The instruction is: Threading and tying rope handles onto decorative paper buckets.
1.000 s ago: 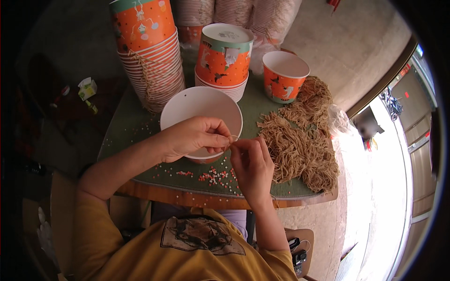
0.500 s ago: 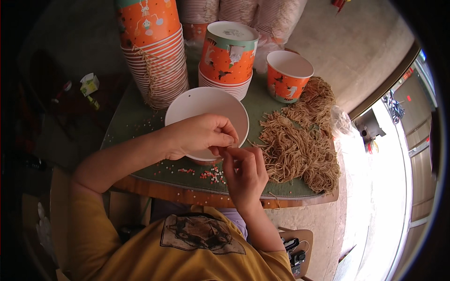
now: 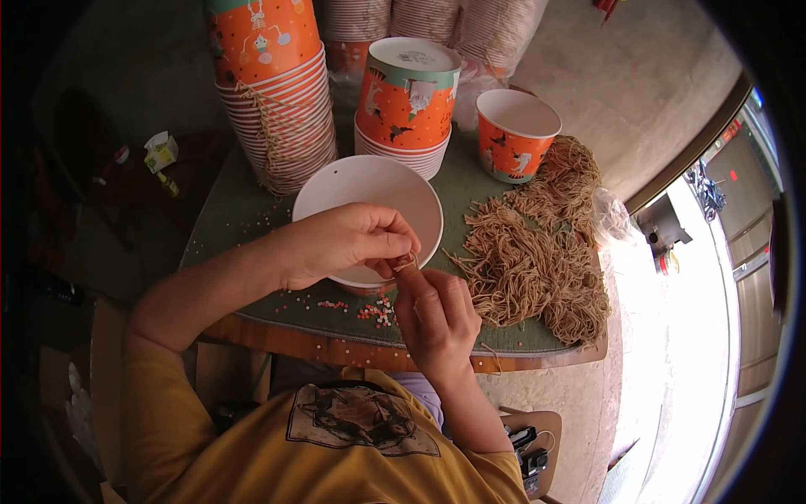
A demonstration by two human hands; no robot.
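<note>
A white-lined paper bucket (image 3: 361,186) stands upright before me, with a small hole near its far rim. At its near right rim my left hand (image 3: 357,244) pinches a short bit of tan cord (image 3: 406,263), fingertips closed together. My right hand (image 3: 437,319) meets it from the lower right, its index finger against the cord and the other fingers curled. Part of the cord loops over that fingertip; the rest is hidden by my fingers. Right of my hands lies a loose heap of tan cords (image 3: 529,269).
Small orange and white paper dots (image 3: 378,312) lie scattered on the green tabletop (image 3: 252,286). Behind stand a tall bucket stack with cord handles (image 3: 285,118), an upside-down orange bucket (image 3: 407,105) on others, and an upright orange bucket (image 3: 512,151). Wrapped stacks (image 3: 495,34) are farther back.
The bit of cord now shows between my fingertips, where my fingers hid it before. My right index finger has shifted up and left towards my left hand. The bucket has barely moved.
</note>
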